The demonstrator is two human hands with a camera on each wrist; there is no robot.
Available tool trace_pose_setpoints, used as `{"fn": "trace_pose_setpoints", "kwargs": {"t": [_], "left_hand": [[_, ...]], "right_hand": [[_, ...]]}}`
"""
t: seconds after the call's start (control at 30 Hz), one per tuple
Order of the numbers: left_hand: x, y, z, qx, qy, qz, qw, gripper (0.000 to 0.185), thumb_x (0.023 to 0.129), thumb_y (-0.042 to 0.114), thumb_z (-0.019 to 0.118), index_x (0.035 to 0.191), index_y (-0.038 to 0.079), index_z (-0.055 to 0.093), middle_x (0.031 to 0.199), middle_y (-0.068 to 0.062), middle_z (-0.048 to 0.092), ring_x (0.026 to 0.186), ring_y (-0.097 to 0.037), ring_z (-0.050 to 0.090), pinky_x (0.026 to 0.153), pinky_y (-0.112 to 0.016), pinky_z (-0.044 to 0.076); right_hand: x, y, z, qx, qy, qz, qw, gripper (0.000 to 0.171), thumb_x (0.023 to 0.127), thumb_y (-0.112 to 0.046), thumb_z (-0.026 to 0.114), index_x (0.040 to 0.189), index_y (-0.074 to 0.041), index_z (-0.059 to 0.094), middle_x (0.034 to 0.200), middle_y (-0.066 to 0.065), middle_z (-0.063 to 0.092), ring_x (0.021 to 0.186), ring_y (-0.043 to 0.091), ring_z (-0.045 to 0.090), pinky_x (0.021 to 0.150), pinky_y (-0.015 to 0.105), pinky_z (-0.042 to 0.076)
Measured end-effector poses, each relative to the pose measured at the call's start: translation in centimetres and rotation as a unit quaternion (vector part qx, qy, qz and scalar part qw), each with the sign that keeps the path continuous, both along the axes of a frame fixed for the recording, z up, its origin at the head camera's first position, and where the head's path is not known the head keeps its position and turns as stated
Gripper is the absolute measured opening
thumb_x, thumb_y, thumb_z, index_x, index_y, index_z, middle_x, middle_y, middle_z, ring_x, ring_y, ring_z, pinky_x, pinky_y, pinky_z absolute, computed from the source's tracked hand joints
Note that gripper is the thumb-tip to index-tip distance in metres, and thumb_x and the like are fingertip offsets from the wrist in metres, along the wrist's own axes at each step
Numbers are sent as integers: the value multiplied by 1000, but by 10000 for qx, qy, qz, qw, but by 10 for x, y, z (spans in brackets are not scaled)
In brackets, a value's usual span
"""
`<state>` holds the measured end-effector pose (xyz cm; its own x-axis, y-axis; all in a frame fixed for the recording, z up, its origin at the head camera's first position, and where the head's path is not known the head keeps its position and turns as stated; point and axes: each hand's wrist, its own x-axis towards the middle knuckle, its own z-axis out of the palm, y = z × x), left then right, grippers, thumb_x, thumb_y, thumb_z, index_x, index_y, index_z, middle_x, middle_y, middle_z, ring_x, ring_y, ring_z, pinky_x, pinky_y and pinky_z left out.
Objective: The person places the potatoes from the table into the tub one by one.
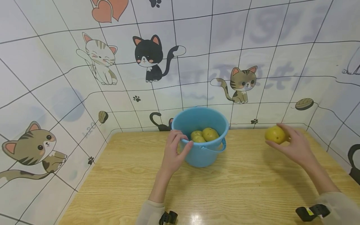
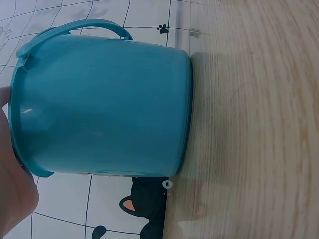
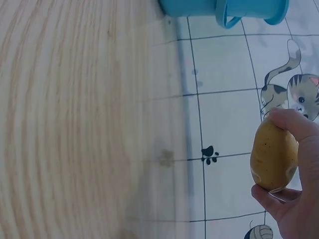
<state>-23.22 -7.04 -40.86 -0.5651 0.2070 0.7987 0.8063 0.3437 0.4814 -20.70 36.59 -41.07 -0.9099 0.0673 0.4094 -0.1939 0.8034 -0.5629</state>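
From the head view, your landmark is the blue bucket, standing upright on the table near its far edge, close to the tiled wall with cat pictures. Your left hand is at the bucket's left side, fingers and thumb curled around the rim. Inside the bucket lie yellow-green potatoes, at least two, touching each other. Well to the right of the bucket, your right hand holds one potato above the table, fingers and thumb wrapped around it. This view alone shows both hands at once and what the bucket holds.

In the left wrist view, the bucket fills most of the frame, seen from the outside, with its handle lying down along the rim on the far side. The contents are hidden here. Only a part of your left hand shows, pressed against the rim; how the fingers lie cannot be told from this view. The table runs under the bucket's base.

In the right wrist view, your right hand grips the potato between thumb and fingers, clamped on it at both ends; its skin shows small dark specks that the head view does not reveal. The bucket appears only as a strip at the frame's edge, well apart from the potato, with the table between.
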Motion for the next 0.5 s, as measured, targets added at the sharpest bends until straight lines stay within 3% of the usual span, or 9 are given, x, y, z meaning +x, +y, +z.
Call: {"fn": "trace_pose_setpoints", "kwargs": {"t": [0.1, 0.17, 0.23, 0.4, 0.5], "left_hand": [[0, 0, 0, -1, -14, -7, 10000, 15, 96, 24, 68, 93, 10, 62, 104, -4, 53, 108, -23, 48, 101, -45, 39], [0, 0, 0, 5, -21, -16, 10000, 15, 96, 24, 68, 93, 10, 62, 104, -4, 53, 108, -23, 48, 100, -44, 39], [-1, 1, 0, 20, -19, -22, 10000, 15, 96, 24, 68, 93, 11, 62, 104, -4, 53, 108, -23, 48, 100, -44, 39], [-2, 1, -2, 53, -12, -27, 10000, 15, 97, 23, 68, 92, 11, 61, 102, -3, 54, 107, -23, 48, 99, -44, 39], [-2, 0, -3, 56, -20, -25, 10000, 14, 97, 23, 68, 92, 11, 61, 102, -4, 53, 108, -24, 48, 99, -44, 39]], "right_hand": [[0, -7, 7, -133, 177, 96, 9997, 85, 82, -31, 86, 149, -1, 42, 137, 34, 44, 116, 50, 43, 81, 32, 46], [0, -12, 11, -189, 291, 186, 9992, 84, 81, -28, 87, 147, -1, 44, 137, 32, 46, 118, 49, 44, 79, 14, 42], [0, -17, 15, -230, 374, 261, 9987, 83, 80, -27, 87, 147, -2, 45, 136, 30, 47, 118, 48, 44, 75, 3, 32], [3, -32, 25, -221, 492, 376, 9978, 83, 79, -27, 88, 147, -4, 46, 134, 27, 48, 118, 45, 45, 77, 2, 32], [5, -42, 32, -276, 516, 441, 9973, 83, 80, -26, 87, 148, -4, 45, 134, 26, 48, 119, 42, 45, 91, 25, 52]]}}
